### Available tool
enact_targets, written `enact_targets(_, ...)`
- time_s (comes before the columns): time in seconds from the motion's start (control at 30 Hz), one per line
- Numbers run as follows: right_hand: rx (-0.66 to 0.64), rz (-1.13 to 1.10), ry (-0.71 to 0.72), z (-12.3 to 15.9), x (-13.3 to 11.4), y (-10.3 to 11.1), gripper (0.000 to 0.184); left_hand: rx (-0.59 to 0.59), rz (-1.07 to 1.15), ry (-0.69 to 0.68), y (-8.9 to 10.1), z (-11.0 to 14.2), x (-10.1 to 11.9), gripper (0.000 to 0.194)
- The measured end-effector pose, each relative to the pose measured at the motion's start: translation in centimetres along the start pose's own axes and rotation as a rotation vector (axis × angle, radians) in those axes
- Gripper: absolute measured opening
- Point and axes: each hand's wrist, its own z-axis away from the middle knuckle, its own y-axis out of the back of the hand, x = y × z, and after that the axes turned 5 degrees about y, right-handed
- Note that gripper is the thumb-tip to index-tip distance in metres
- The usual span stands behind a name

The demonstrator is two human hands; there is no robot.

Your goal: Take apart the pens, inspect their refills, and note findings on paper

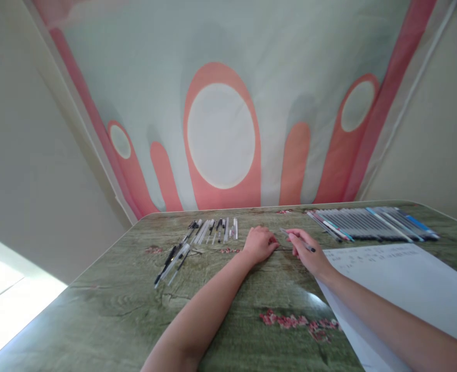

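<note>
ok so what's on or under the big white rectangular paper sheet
Faint dark handwriting shows near the far edge of the white paper sheet; the bare right forearm crosses above it, hiding a strip. Whatever lies beneath is covered.

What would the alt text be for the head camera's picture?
Two bare hands over a wood-patterned table: the right hand holds a pen, the left hand rests near it. Loose pen parts lie to the left; a row of pens and a marked paper lie to the right.
</note>
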Motion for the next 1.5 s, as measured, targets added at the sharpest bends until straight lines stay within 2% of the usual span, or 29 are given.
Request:
enact_targets(0.23,0.005,0.007,0.002,0.0,0.3,0.0,0.042,-0.015,-0.029,-0.063,-0.3,0.2,0.2,0.021)
enact_targets(0.37,0.013,0.004,0.000,0.0,0.3,0.0,0.041,0.013,0.094,-0.021,-0.5,0.1,0.2,0.019)
enact_targets(0.47,0.030,0.010,0.009,0.1,0.1,-0.1,0.039,0.098,0.386,0.079,-0.9,-0.4,0.3,0.018)
enact_targets(0.53,0.043,0.025,0.041,0.2,-0.3,-0.1,0.036,0.129,0.685,0.195,-1.5,-0.8,0.3,0.021)
enact_targets(0.63,0.054,0.074,0.139,0.5,-0.9,-0.1,0.032,0.080,1.244,0.366,-2.4,-1.4,0.3,0.026)
enact_targets(0.7,0.040,0.133,0.208,0.7,-1.3,-0.1,0.030,0.052,1.561,0.431,-2.7,-1.6,0.2,0.028)
enact_targets(0.8,-0.026,0.204,0.309,1.0,-2.0,0.0,0.027,0.055,1.808,0.477,-2.7,-1.7,-0.2,0.027)
enact_targets(0.97,-0.134,0.191,0.423,1.2,-2.9,0.2,0.029,0.061,1.906,0.475,-2.4,-1.6,-0.6,0.021)
enact_targets(1.17,-0.102,0.192,0.394,1.2,-2.6,0.2,0.032,0.026,1.935,0.512,-2.3,-1.6,-0.5,0.016)
enact_targets(1.33,-0.080,0.171,0.451,1.1,-2.3,0.3,0.030,0.013,1.973,0.510,-2.3,-1.6,-0.4,0.013)
enact_targets(1.5,-0.090,0.178,0.437,1.0,-2.2,0.3,0.029,0.000,1.960,0.526,-2.2,-1.5,-0.3,0.013)
